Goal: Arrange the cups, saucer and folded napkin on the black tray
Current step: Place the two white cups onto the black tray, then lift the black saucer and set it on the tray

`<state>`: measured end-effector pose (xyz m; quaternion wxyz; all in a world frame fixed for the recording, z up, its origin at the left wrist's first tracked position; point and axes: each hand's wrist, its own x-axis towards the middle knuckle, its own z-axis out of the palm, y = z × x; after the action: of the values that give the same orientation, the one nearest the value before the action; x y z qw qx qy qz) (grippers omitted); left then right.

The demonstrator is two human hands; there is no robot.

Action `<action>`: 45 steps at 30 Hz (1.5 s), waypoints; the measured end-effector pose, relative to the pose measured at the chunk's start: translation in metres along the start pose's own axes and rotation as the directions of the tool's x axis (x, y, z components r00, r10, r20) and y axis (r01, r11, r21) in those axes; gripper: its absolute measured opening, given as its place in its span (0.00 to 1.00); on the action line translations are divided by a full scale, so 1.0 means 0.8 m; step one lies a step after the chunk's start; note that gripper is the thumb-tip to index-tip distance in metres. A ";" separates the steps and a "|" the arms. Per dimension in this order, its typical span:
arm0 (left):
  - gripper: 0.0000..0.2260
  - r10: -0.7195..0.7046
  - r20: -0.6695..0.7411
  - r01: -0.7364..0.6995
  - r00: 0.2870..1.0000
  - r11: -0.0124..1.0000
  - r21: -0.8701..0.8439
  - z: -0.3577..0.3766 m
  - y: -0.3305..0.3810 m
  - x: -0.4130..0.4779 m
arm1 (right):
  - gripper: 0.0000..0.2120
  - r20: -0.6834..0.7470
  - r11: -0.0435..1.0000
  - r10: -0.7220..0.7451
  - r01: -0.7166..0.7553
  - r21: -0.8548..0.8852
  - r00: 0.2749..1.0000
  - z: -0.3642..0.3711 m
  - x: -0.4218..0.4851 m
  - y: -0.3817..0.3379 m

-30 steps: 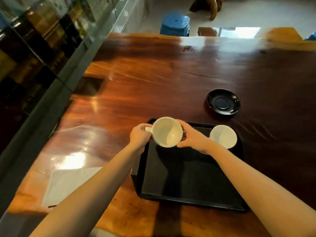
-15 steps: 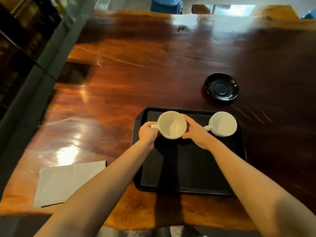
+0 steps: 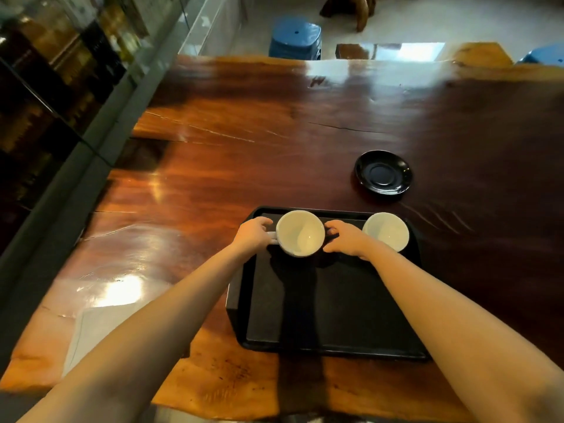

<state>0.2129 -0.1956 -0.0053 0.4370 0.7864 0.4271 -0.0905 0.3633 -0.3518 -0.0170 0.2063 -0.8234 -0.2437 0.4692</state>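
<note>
Head view: left hand (image 3: 254, 233) pinched cup (image 3: 300, 233) handle, right hand (image 3: 346, 241) spread beside it, on tray (image 3: 335, 306) far edge. Risk: tipped if released unevenly. Saucer (image 3: 383, 172), napkin (image 3: 91, 328) on surface.

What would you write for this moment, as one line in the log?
step: placing left cup on tray | left hand: on handle | right hand: beside cup | right cup: on tray | saucer, napkin: on table
</note>
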 end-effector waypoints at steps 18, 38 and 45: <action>0.13 0.120 0.247 -0.200 0.961 0.924 0.327 -0.008 0.248 0.075 | 0.26 -0.007 0.950 0.090 -0.088 -0.301 0.996 -0.247 -0.008 0.016; 0.18 -0.115 0.305 0.043 0.945 0.971 0.234 0.112 0.295 0.241 | 0.21 -0.149 0.947 0.080 -0.122 -0.298 0.986 -0.325 0.152 0.109; 0.17 -0.119 0.283 0.144 0.952 0.987 -0.069 0.135 0.287 0.254 | 0.15 -0.165 0.981 0.148 -0.124 0.147 0.975 -0.324 0.175 0.129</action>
<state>0.5362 -0.2161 -0.0348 0.5201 0.7154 0.4165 -0.2101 0.6731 -0.3792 -0.0466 0.2500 -0.8602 -0.1351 0.4235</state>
